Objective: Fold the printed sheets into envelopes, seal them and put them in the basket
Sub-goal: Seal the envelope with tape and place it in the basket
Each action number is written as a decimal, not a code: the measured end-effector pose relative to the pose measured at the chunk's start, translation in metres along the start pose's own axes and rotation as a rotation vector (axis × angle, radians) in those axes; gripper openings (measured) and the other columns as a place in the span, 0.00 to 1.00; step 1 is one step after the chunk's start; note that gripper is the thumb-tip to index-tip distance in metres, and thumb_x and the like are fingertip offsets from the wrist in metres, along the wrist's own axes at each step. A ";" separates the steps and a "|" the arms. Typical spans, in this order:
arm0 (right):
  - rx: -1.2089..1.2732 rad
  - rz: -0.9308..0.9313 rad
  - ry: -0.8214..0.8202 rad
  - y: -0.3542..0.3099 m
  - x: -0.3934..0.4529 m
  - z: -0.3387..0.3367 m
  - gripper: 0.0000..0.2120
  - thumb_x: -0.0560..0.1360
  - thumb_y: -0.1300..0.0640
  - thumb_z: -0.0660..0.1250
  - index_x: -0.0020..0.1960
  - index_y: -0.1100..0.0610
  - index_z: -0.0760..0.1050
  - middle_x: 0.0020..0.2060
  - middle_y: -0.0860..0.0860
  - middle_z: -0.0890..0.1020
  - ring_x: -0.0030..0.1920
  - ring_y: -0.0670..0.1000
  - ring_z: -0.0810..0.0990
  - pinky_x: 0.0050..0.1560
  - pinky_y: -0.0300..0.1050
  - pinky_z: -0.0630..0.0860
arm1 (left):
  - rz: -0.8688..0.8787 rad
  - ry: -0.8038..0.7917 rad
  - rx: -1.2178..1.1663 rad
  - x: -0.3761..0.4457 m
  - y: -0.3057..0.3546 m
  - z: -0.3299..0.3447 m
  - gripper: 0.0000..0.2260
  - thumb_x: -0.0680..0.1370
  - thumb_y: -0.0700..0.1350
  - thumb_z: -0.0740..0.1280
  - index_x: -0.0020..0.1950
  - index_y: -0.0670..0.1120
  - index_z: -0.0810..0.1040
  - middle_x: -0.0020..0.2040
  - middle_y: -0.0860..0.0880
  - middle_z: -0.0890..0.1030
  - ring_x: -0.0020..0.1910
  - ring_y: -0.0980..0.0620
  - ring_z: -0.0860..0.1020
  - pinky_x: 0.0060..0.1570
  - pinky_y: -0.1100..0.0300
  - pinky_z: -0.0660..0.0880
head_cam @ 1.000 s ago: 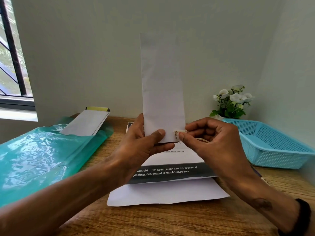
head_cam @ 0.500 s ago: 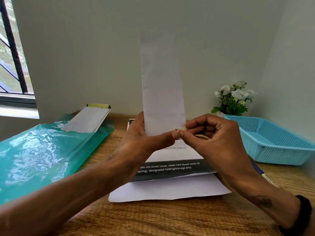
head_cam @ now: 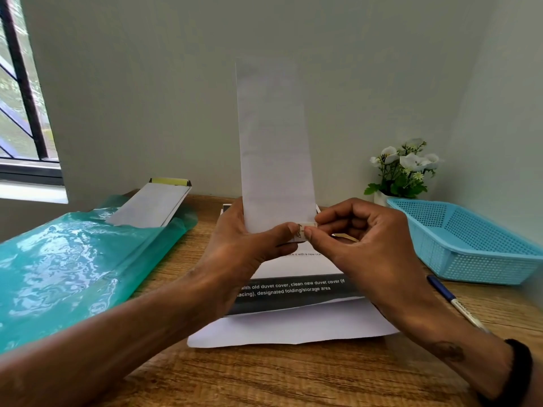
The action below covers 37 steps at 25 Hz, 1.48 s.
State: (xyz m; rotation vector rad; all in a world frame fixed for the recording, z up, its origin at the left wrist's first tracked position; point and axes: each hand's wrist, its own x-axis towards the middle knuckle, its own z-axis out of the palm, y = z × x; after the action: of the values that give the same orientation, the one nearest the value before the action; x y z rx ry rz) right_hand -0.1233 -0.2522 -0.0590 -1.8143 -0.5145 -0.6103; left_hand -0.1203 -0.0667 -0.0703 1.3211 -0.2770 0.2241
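While left hand [head_cam: 244, 245] grips envelope [head_cam: 274, 148] upright, steadying low end | right hand [head_cam: 361, 242] pinches seal strip [head_cam: 307, 227] beside left thumb, prob. peeling | basket [head_cam: 470, 245] beyond right hand, awaiting.

Bare desk [head_cam: 293, 377] front; pen [head_cam: 449, 298] before basket [head_cam: 470, 239].

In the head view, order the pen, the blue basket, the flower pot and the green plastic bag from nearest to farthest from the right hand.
Measured from the right hand:
1. Pen, on the table just right of the wrist.
2. Blue basket, farther right.
3. Flower pot, behind the basket's left corner; close to the basket in rank, hard to separate.
4. Green plastic bag, far left, beyond the left hand.
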 end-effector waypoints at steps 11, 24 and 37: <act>-0.059 0.002 0.012 -0.004 -0.001 0.000 0.11 0.70 0.54 0.80 0.50 0.52 0.84 0.40 0.41 0.87 0.43 0.39 0.87 0.42 0.32 0.82 | 0.019 0.039 0.012 -0.002 0.005 0.003 0.18 0.74 0.34 0.76 0.61 0.47 0.78 0.52 0.47 0.87 0.49 0.46 0.88 0.43 0.59 0.84; 0.160 0.163 -0.019 0.001 0.004 -0.006 0.21 0.69 0.55 0.81 0.61 0.53 0.81 0.45 0.50 0.89 0.45 0.49 0.90 0.47 0.48 0.87 | 0.001 0.009 0.021 -0.001 0.004 0.002 0.18 0.74 0.36 0.76 0.60 0.49 0.78 0.51 0.46 0.88 0.50 0.45 0.88 0.44 0.58 0.85; 0.452 0.316 -0.169 0.004 0.013 -0.019 0.21 0.69 0.70 0.77 0.60 0.59 0.81 0.48 0.58 0.89 0.50 0.57 0.89 0.49 0.49 0.86 | -0.015 -0.017 -0.004 0.002 0.012 -0.003 0.22 0.73 0.37 0.77 0.65 0.43 0.77 0.57 0.42 0.86 0.52 0.43 0.88 0.50 0.53 0.86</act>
State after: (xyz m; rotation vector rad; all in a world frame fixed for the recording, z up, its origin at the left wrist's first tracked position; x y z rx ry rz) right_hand -0.1136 -0.2703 -0.0483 -1.4761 -0.4242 -0.1091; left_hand -0.1217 -0.0609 -0.0595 1.3214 -0.2816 0.1995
